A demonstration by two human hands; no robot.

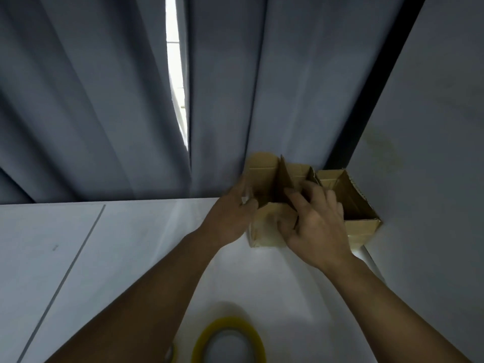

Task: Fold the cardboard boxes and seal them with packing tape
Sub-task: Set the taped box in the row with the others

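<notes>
While left hand (230, 218) and right hand (317, 224) grip the open box (263, 233), a second box (361, 227) adjoins.

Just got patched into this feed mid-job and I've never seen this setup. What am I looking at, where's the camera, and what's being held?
No machine here: a person works with bare hands. The one picture comes from a wide-angle camera on their head, looking forward and down, so both forearms enter from the bottom. The left hand grips the left side of an open cardboard box; the right hand has fingers on its inner flaps and thumb on its front wall, though blur hides the finer detail. A second box, also open, stands beside it on the right. Both sit at the far end of a white table, against a grey curtain. A roll of packing tape lies nearer the person, untouched.
</notes>
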